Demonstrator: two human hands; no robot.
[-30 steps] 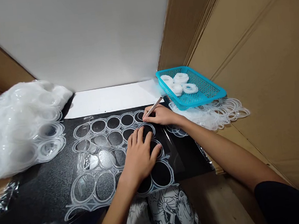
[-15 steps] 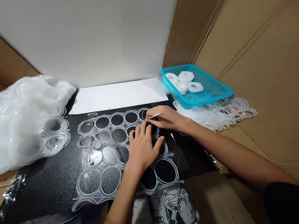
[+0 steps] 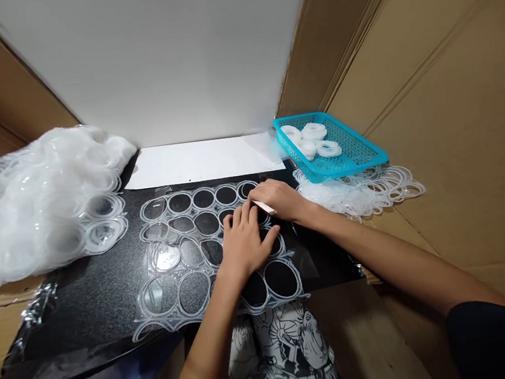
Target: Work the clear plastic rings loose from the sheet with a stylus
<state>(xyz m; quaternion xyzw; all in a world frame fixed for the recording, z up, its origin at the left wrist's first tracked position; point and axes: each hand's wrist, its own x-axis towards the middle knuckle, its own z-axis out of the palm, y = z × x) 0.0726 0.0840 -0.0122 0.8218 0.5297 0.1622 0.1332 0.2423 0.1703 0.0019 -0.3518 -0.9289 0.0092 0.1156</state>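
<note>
A clear plastic sheet of joined rings point(image 3: 194, 292) lies on the black work surface in several rows. My left hand point(image 3: 245, 239) rests on its right part with fingers spread, palm down. Just beyond those fingertips, my right hand point(image 3: 278, 198) is closed around a thin, flat, pale pink strip point(image 3: 264, 207), at the sheet's back right corner. The strip's far end is hidden by the fingers. Whether my right fingertips also pinch a ring there, I cannot tell.
At left is a big heap of translucent ring sheets point(image 3: 49, 206). A blue basket point(image 3: 357, 148) holding stacks of white rings point(image 3: 329, 148) stands at back right, with loose rings point(image 3: 371, 194) beside and under it. White paper point(image 3: 194, 161) lies along the back wall; cardboard panels point(image 3: 452, 100) stand at the sides.
The pale strip in my right hand has turned, now showing its broad face and pointing toward me. My left hand stays on the sheet. The whole view has shifted slightly.
</note>
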